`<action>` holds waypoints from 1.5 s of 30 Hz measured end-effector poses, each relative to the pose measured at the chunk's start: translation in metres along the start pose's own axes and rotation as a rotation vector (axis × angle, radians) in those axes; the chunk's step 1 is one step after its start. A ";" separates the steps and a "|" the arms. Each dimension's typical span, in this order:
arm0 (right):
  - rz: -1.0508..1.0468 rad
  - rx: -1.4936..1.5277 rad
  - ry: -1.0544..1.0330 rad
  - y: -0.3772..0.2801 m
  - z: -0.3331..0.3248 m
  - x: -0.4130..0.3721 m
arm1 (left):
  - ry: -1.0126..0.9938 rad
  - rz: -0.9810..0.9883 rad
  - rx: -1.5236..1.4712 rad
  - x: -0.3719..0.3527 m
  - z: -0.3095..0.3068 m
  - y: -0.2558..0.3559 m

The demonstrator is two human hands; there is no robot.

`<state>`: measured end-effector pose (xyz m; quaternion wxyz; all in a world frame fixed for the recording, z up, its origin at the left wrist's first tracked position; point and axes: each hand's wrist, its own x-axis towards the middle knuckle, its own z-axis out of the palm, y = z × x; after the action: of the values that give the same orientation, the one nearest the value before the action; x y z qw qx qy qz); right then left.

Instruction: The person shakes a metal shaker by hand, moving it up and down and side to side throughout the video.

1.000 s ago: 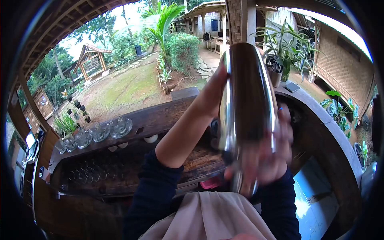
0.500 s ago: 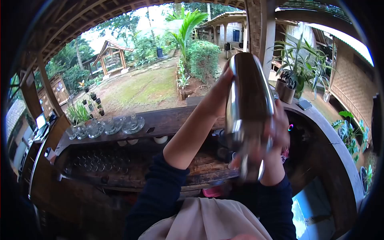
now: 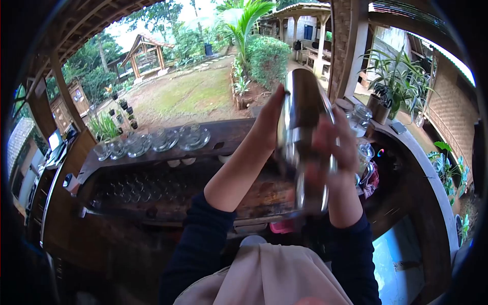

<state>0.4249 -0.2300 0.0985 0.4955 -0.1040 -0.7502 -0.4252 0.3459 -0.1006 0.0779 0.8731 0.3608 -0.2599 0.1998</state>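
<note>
A shiny metal shaker (image 3: 304,107) is raised in front of me, tilted and blurred by motion. My left hand (image 3: 272,114) presses against its left side, near the upper part, with the fingers mostly hidden behind it. My right hand (image 3: 336,145) wraps round its right side lower down, its fingers smeared. Below both forearms lies the dark wooden counter (image 3: 254,203).
Glass cups and saucers (image 3: 163,140) line the raised ledge at left, with rows of small glasses (image 3: 134,190) beneath. Glass jars (image 3: 360,119), a potted plant (image 3: 394,76) and a phone (image 3: 398,127) stand or lie at right. A pink item (image 3: 281,227) is below the counter edge.
The shaker and both hands have shifted slightly left, still gripping. The view has turned a little, and the glass jars at right now show beside my right hand.
</note>
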 end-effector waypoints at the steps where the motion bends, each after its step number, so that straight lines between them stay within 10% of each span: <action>1: 0.130 0.036 0.060 0.010 0.018 -0.007 | 0.166 -0.019 0.045 -0.006 -0.008 0.008; 2: 0.365 0.014 0.075 0.014 0.032 -0.016 | -0.053 0.007 -0.144 -0.011 -0.021 0.008; 4: 0.915 0.174 0.209 0.004 0.053 -0.019 | 0.247 0.530 1.035 -0.023 -0.049 -0.012; 5: 0.918 0.174 0.203 -0.004 0.058 -0.013 | 0.251 0.531 1.030 -0.033 -0.046 -0.007; 8: 0.426 0.032 -0.041 -0.037 0.059 0.012 | 0.009 -0.102 -0.403 -0.057 -0.015 0.025; 13: -0.030 -0.051 0.075 -0.073 0.088 0.021 | 0.141 -0.092 -0.219 -0.093 0.044 0.037; 16: 0.267 -0.091 -0.102 -0.071 0.092 0.006 | -0.055 -0.114 -0.366 -0.097 0.007 0.033; 20: 0.852 0.077 0.124 -0.066 0.109 0.008 | 0.291 0.129 -0.153 -0.109 0.002 0.020; 22: 0.827 0.104 0.097 -0.071 0.101 0.022 | 0.120 0.015 -0.413 -0.111 0.005 0.031; 27: -0.027 0.021 -0.009 -0.090 0.086 0.053 | 0.010 0.060 -0.173 -0.116 0.073 0.048; 32: 0.345 -0.019 0.066 -0.072 0.107 0.016 | -0.086 -0.126 -0.610 -0.106 0.003 0.037; 34: 0.979 0.028 0.124 -0.074 0.118 0.020 | 0.335 0.074 -0.295 -0.107 0.008 0.026; 38: 0.373 -0.079 -0.110 -0.103 0.095 0.052 | -0.044 -0.128 -0.422 -0.119 0.026 0.051; 39: 0.192 -0.122 -0.222 -0.115 0.088 0.057 | 0.117 -0.061 -0.301 -0.125 0.050 0.051; 42: 0.132 -0.064 -0.172 -0.105 0.097 0.040 | -0.278 0.251 0.071 -0.139 0.049 0.045; 45: 0.057 0.027 -0.089 -0.094 0.114 0.014 | -0.001 0.074 -0.049 -0.142 0.000 0.059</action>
<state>0.2894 -0.2071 0.0428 0.4749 -0.1375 -0.7740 -0.3956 0.2025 -0.0843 0.0236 0.8736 0.3293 -0.2783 0.2254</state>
